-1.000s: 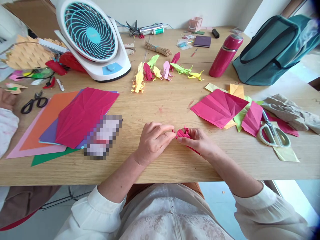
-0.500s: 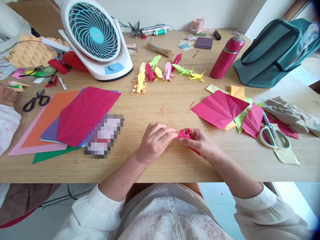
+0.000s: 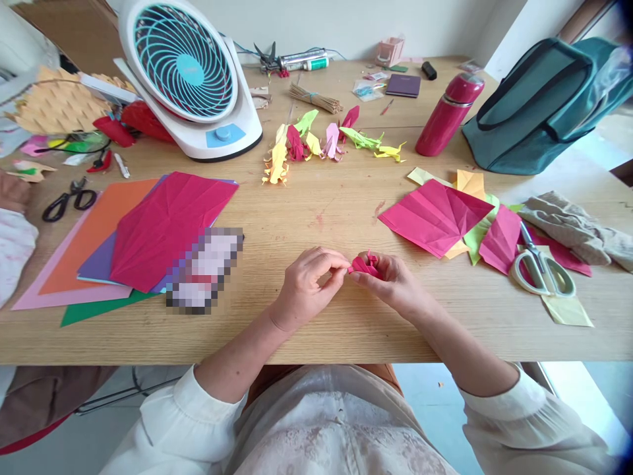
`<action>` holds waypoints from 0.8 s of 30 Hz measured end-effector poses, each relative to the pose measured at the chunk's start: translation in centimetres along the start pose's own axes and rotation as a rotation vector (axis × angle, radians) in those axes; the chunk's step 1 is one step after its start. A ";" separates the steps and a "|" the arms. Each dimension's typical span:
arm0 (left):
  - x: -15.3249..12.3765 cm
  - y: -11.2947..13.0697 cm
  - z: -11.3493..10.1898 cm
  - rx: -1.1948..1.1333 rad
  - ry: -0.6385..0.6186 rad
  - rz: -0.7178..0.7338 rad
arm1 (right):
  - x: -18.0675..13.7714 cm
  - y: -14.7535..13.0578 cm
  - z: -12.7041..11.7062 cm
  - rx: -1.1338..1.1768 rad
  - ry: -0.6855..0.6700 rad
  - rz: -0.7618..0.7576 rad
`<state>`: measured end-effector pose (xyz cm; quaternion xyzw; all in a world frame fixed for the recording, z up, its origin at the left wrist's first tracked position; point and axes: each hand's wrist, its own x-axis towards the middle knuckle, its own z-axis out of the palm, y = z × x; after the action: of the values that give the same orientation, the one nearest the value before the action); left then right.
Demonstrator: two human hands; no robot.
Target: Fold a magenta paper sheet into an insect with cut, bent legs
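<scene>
A small folded piece of magenta paper [image 3: 364, 266] is held between my two hands above the table's near half. My right hand [image 3: 393, 284] grips its body between thumb and curled fingers, which hide part of it. At its left end, my left hand [image 3: 312, 285] pinches the tip with thumb and fingertips. Beyond the hands lie folded paper figures [image 3: 331, 140] in yellow, green, pink and magenta. To the right is a creased magenta sheet [image 3: 438, 218]; to the left, another magenta sheet [image 3: 171, 231] tops a stack of coloured paper.
White-handled scissors [image 3: 542, 269] lie right on paper scraps, beside a grey cloth [image 3: 578, 227]. A magenta flask [image 3: 449, 115] and teal bag [image 3: 539, 105] stand behind. A fan [image 3: 192, 79] is at back left, black scissors [image 3: 70, 199] below it. Another person's sleeve [image 3: 14, 254] shows far left.
My left thumb has come into view below the fingers, pinching the paper's end. The magenta strip that hung below my right hand no longer shows.
</scene>
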<state>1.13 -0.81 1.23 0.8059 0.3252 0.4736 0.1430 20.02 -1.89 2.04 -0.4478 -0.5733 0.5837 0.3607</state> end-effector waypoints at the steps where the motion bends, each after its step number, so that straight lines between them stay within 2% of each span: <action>1: 0.0 0.1 0.1 -0.036 -0.001 -0.033 | 0.0 0.0 0.1 -0.043 0.022 -0.014; 5: 0.0 0.2 0.0 -0.098 -0.050 -0.134 | -0.3 -0.3 0.4 -0.206 0.111 -0.055; 9: 0.0 0.2 -0.2 -0.113 -0.101 -0.162 | -0.4 -0.4 0.7 -0.298 0.164 -0.073; 24: 0.0 0.3 -0.2 -0.093 -0.145 -0.279 | -0.3 -0.2 1.3 -0.464 0.211 -0.222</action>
<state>1.08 -1.08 1.44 0.7775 0.4006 0.4043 0.2674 18.87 -2.59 2.15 -0.5112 -0.6963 0.3438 0.3683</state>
